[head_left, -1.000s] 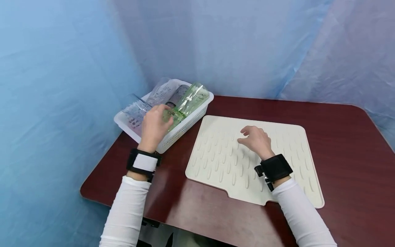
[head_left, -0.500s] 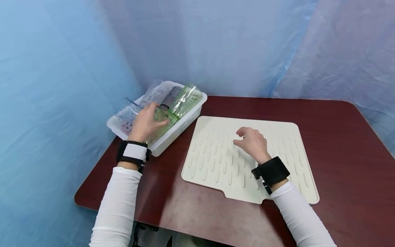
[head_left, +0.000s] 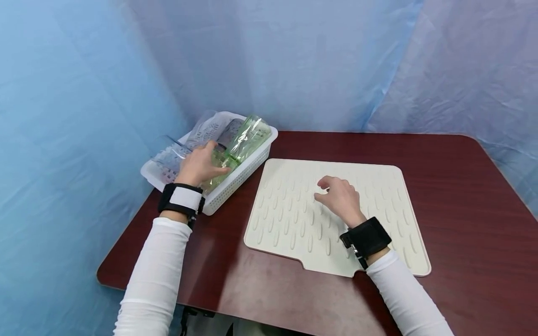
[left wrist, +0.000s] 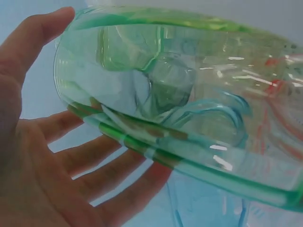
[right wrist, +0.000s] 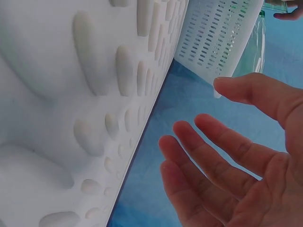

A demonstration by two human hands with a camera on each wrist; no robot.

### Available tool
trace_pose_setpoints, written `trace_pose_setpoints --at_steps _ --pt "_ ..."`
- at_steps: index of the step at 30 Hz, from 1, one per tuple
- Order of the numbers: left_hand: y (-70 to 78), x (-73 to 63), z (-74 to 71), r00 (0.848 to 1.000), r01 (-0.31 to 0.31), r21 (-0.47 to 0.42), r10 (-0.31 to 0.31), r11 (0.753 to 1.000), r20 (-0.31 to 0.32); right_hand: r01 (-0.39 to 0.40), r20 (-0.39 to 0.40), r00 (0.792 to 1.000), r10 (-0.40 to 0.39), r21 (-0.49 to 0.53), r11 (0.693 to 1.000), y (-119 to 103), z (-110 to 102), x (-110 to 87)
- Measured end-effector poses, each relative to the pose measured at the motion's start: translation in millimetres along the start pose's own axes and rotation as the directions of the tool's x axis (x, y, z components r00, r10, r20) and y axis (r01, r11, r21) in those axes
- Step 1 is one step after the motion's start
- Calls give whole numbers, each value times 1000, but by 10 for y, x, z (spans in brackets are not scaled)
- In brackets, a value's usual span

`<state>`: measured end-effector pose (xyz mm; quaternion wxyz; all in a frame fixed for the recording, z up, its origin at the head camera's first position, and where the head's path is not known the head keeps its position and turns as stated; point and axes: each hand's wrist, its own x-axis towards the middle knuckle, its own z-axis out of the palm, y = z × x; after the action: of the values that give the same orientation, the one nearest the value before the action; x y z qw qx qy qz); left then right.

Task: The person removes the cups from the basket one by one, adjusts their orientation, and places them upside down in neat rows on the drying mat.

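My left hand reaches into a white perforated basket on the left of the table. Its thumb and fingers are spread around the near end of a clear green drinking glass. In the left wrist view the thumb touches the upper edge and the fingers lie along the lower side. Farther back in the basket lies another green glass. My right hand hovers over a cream ridged mat, fingers loosely curved, holding nothing.
Several other clear glasses, one a clear tumbler, lie at the left side of the basket. The dark red table extends to the right of the mat. A blue curtain hangs behind the table.
The head view has shifted slightly, so the table and mat appear farther left. My left hand has settled around the green glass, its thumb stretched out more. The right hand stays over the mat.
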<state>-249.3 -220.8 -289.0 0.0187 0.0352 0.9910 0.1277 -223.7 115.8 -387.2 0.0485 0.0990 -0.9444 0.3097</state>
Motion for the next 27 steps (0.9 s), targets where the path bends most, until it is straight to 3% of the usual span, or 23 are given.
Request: trace_pose_setpoints --at_steps 8,16,27 --pt "2 44 13 999 40 71 -40 997 -5 -10 -7 1000 10 -2 1000 15 14 -30" --pt "-11 19 12 998 57 49 -55 997 -39 -2 -23 1000 2 1 1000 52 60 -52" --pt "-42 -93 -71 990 1 -13 -3 1000 -140 10 -62 998 -10 1 1000 71 64 -78"
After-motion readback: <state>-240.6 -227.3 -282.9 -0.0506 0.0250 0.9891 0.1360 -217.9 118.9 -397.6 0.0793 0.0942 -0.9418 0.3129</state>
